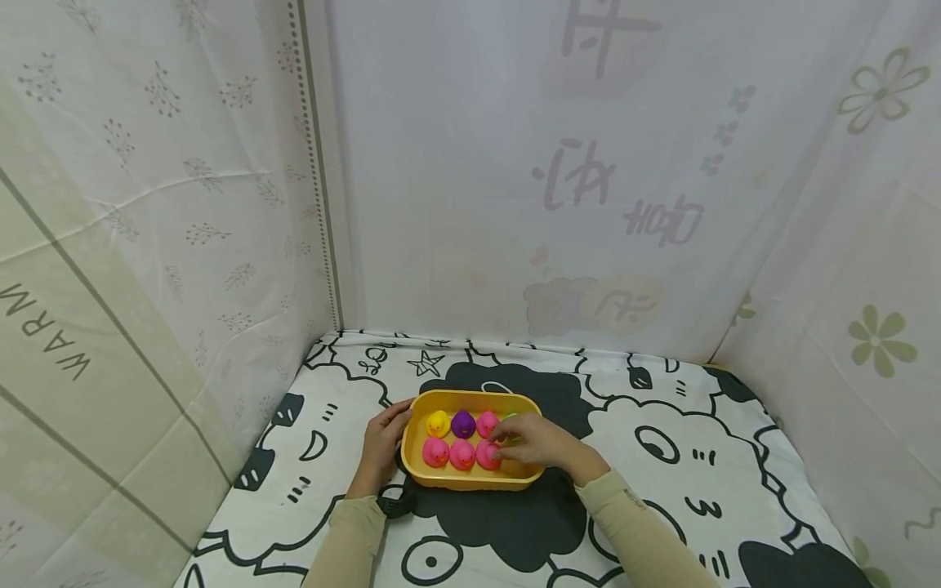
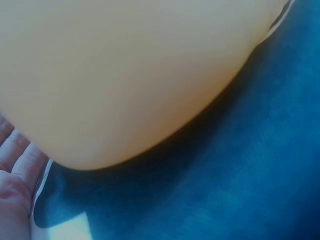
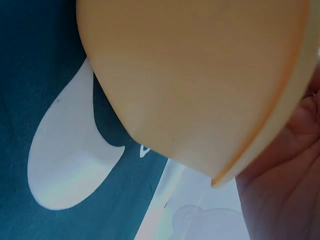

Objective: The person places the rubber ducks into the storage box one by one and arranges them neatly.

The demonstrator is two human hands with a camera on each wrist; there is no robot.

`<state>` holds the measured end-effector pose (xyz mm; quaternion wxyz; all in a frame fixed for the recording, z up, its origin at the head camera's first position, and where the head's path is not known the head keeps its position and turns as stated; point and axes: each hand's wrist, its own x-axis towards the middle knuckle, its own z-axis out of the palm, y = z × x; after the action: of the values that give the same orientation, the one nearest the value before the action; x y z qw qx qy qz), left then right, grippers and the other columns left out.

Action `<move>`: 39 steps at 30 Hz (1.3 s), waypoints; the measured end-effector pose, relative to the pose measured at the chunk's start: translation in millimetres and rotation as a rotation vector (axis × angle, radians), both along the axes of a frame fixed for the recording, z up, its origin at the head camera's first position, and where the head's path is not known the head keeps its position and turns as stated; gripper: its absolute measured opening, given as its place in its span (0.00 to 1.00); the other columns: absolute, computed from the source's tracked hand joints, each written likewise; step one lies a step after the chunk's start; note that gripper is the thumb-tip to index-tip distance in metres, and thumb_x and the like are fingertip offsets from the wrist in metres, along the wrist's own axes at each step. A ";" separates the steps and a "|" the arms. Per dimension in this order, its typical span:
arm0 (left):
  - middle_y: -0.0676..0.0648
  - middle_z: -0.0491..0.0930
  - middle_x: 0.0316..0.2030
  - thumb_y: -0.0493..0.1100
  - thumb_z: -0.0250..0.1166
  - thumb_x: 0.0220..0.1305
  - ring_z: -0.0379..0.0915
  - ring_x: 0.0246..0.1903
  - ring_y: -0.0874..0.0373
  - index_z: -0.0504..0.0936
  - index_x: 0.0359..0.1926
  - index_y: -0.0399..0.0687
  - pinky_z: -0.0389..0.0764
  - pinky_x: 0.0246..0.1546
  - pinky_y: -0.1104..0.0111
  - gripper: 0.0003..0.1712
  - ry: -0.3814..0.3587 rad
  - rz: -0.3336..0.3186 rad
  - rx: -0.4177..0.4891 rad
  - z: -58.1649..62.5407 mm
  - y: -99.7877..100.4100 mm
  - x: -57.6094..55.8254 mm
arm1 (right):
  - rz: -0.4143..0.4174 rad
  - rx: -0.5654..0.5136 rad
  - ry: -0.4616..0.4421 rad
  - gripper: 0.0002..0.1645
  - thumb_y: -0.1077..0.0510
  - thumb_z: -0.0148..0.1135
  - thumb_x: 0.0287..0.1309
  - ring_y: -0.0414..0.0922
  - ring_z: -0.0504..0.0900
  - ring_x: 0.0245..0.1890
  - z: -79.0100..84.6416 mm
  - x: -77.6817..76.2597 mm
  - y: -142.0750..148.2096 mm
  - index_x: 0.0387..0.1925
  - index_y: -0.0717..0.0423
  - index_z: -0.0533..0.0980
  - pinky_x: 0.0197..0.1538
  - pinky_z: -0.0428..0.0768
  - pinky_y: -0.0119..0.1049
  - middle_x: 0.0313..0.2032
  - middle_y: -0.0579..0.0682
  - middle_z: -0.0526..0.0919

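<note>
A yellow plastic tray (image 1: pixel 470 483) holds several small rubber ducks. In its back row are a yellow duck (image 1: pixel 437 423), a purple duck (image 1: pixel 463 424), a pink duck (image 1: pixel 486 422) and a green duck (image 1: pixel 510 416) partly hidden by my right hand. Three pink ducks make up the front row. My left hand (image 1: pixel 384 445) rests against the tray's left end; its fingers (image 2: pixel 29 162) lie fairly straight along the outside in the left wrist view. My right hand (image 1: pixel 540 442) reaches over the right end, thumb and finger pinching the rightmost front pink duck (image 1: pixel 486 456).
Beneath the tray lies a white cloth (image 1: pixel 353 457) with black cartoon drawings. Printed fabric curtains (image 1: pixel 456 204) stand at the back and both sides. A black band (image 1: pixel 397 505) is around my left wrist.
</note>
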<state>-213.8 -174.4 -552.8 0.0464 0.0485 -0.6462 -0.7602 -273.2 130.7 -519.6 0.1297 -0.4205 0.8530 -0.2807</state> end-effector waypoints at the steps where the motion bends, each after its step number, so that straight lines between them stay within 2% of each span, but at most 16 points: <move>1: 0.37 0.75 0.63 0.39 0.58 0.74 0.74 0.60 0.43 0.78 0.63 0.37 0.78 0.59 0.63 0.20 0.002 0.001 -0.009 0.2 0.1 0.3 | -0.004 -0.008 0.001 0.17 0.48 0.70 0.61 0.44 0.84 0.46 0.3 0.2 1.3 0.49 0.48 0.85 0.52 0.85 0.38 0.45 0.39 0.86; 10: 0.37 0.75 0.63 0.40 0.58 0.74 0.75 0.60 0.44 0.78 0.63 0.37 0.78 0.58 0.63 0.21 -0.001 0.003 -0.009 -0.5 -0.1 0.5 | -0.021 -0.066 0.016 0.19 0.48 0.69 0.62 0.47 0.83 0.45 -0.8 0.7 14.4 0.52 0.51 0.85 0.50 0.86 0.42 0.47 0.46 0.87; 14: 0.37 0.75 0.63 0.40 0.58 0.74 0.75 0.59 0.44 0.78 0.63 0.37 0.78 0.58 0.64 0.21 -0.007 0.004 -0.009 -1.3 -0.5 0.4 | -0.035 -0.097 0.014 0.18 0.50 0.70 0.62 0.43 0.83 0.42 -4.1 0.4 19.1 0.50 0.52 0.85 0.48 0.87 0.42 0.46 0.47 0.88; 20: 0.38 0.76 0.62 0.39 0.58 0.74 0.75 0.59 0.44 0.78 0.62 0.37 0.78 0.58 0.64 0.20 -0.003 0.009 -0.018 0.8 0.1 1.0 | -0.067 -0.157 -0.001 0.17 0.54 0.71 0.61 0.50 0.84 0.47 -4.0 3.6 25.7 0.50 0.55 0.84 0.52 0.85 0.47 0.45 0.50 0.87; 28: 0.37 0.76 0.62 0.39 0.58 0.73 0.75 0.59 0.43 0.78 0.62 0.36 0.79 0.57 0.65 0.20 -0.004 0.001 -0.012 1.7 0.7 0.6 | -0.137 -0.224 0.071 0.18 0.51 0.70 0.62 0.52 0.83 0.47 -4.3 14.0 42.8 0.50 0.54 0.84 0.51 0.85 0.52 0.47 0.50 0.87; 31: 0.37 0.76 0.62 0.39 0.58 0.73 0.75 0.59 0.43 0.79 0.62 0.36 0.79 0.57 0.66 0.20 -0.004 0.001 -0.005 1.8 0.5 0.4 | -0.191 -0.257 0.076 0.19 0.47 0.69 0.62 0.53 0.83 0.46 -5.8 18.2 50.6 0.51 0.52 0.84 0.51 0.85 0.52 0.47 0.48 0.87; 35: 0.37 0.76 0.62 0.39 0.58 0.73 0.75 0.59 0.43 0.78 0.62 0.36 0.79 0.57 0.65 0.20 0.001 0.003 -0.001 1.8 0.4 0.2 | -0.267 -0.312 0.086 0.22 0.42 0.67 0.62 0.46 0.83 0.48 -7.9 22.6 61.5 0.52 0.49 0.83 0.55 0.84 0.50 0.48 0.41 0.86; 39: 0.37 0.76 0.62 0.40 0.58 0.74 0.75 0.59 0.43 0.78 0.63 0.36 0.79 0.57 0.65 0.21 0.002 0.005 -0.035 2.0 0.8 0.4 | -0.320 -0.336 0.114 0.21 0.43 0.68 0.62 0.42 0.83 0.52 -9.9 26.7 73.6 0.52 0.48 0.83 0.56 0.83 0.50 0.49 0.36 0.84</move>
<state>-213.4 -173.6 -550.8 0.0499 0.0484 -0.6593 -0.7487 -246.5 204.3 -529.5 -0.0368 -0.3109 0.8559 -0.4116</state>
